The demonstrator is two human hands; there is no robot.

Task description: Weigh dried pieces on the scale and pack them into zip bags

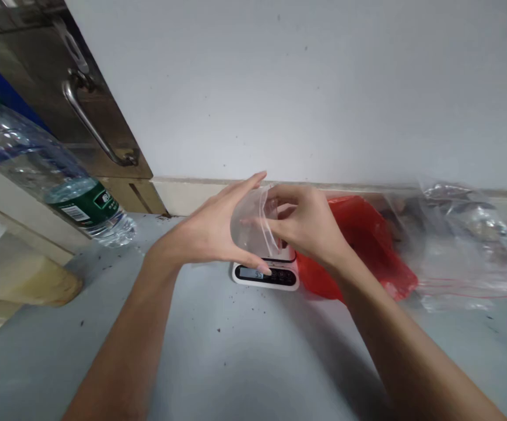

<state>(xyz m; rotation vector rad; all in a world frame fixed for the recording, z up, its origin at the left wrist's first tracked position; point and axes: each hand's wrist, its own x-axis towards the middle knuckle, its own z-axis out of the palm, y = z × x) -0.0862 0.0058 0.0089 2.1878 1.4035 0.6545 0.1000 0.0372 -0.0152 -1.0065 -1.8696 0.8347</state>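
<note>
A small clear zip-lock bag (pixel 253 225) is held between my two hands, just above a white digital kitchen scale (pixel 295 279). My left hand (pixel 207 231) curves around the bag's left side, thumb below and fingers above. Bent around the bag's mouth are the fingers of my right hand (pixel 308 219); one fingertip shows through the plastic. Whether anything small sits in those fingers is hidden. The scale's lit display reads about 95, and the bag and hands cover most of its platform. Against the scale's right side lies a red plastic bag (pixel 358 245), partly behind my right wrist.
Clear plastic bags (pixel 468 251) are piled at the right. At the left, a water bottle (pixel 82 202) with a green label and a translucent container (pixel 25 269) of yellowish contents stand near a metal door handle (pixel 90 126). A white wall (pixel 279 88) rises behind the grey tabletop (pixel 218 362).
</note>
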